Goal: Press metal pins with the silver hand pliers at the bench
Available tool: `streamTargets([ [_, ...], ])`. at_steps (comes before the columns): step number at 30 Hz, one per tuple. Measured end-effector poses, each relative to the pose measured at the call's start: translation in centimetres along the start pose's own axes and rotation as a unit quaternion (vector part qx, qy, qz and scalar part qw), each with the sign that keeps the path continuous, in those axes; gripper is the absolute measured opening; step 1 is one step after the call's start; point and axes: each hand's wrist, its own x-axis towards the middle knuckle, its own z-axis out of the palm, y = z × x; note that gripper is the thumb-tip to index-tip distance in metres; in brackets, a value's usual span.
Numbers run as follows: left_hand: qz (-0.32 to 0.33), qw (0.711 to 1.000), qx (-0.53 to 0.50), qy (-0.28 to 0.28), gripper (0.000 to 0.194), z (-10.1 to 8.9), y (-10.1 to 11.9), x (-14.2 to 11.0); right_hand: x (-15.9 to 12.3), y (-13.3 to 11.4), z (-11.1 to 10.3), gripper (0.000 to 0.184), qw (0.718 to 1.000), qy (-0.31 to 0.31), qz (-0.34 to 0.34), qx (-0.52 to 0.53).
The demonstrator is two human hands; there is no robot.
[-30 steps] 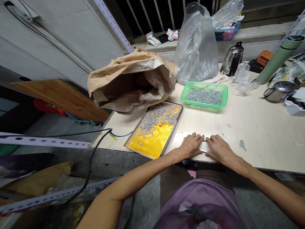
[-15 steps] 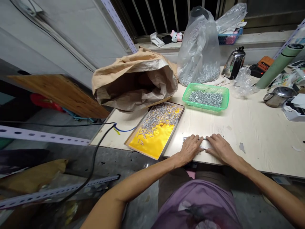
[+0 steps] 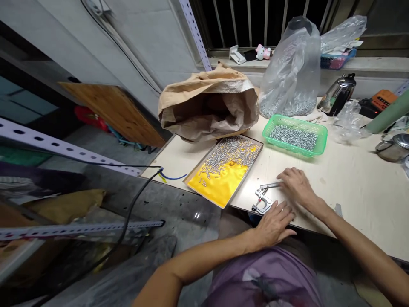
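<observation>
A small metal clamp-like tool (image 3: 263, 198) with a C-shaped jaw, a spring, a red-tipped screw and two handles lies on the table near its front edge. My left hand (image 3: 275, 225) rests at the front edge, its fingers stretched and apart, by the tool's lower handle. Above it, my right hand (image 3: 297, 185) hovers low with loosely bent fingers, slightly blurred. The upper handle runs up to its fingertips; whether they touch it is hard to see. To the left, a shallow tray (image 3: 228, 200) with a yellow bottom holds many small metal pins (image 3: 220, 157).
Behind the tray a large brown paper sack (image 3: 191, 100) lies with its mouth towards me. A green plastic basket (image 3: 323, 143) of metal pins stands right of it, before a clear bag (image 3: 289, 76). A steel kettle (image 3: 340, 91) is farther right. A black cable (image 3: 131, 204) hangs off the table's left.
Both hands were together around the tool; now they have parted from it. My left hand has dropped towards my body, uncovering the tool on the table. The view has turned left.
</observation>
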Motion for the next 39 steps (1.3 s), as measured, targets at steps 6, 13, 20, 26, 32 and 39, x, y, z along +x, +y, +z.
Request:
streamTargets([
  [6, -0.051, 0.995, 0.033, -0.074, 0.034, 0.6, 0.0, 0.0, 1.6, -6.1, 2.0, 0.01, 0.966, -0.057, -0.251, -0.029],
  [13, -0.168, 0.981, 0.096, -0.033, 0.028, -1.9, -2.7, 0.5, 1.8, -7.2, 2.0, 0.017, 0.943, 0.066, -0.318, 0.069],
  [20, -0.044, 0.993, 0.104, 0.038, 0.025, -4.8, -3.1, -1.0, 3.4, -2.0, -5.1, 0.019, 0.903, 0.379, -0.137, 0.151],
  [26, -0.331, 0.912, 0.236, 0.062, 0.024, -12.4, -12.0, -2.9, 4.9, 8.2, -6.4, 0.041, 0.946, 0.321, 0.041, 0.003],
  [32, -0.343, 0.904, 0.252, -0.046, 0.022, -14.0, -16.8, -4.2, 0.4, 5.7, -2.3, 0.043, 0.963, 0.266, 0.015, 0.044],
  [39, -0.272, 0.911, 0.282, -0.127, 0.019, -14.3, -17.9, -3.1, -6.2, -0.8, 1.3, 0.027, 0.97, 0.13, -0.04, 0.2],
])
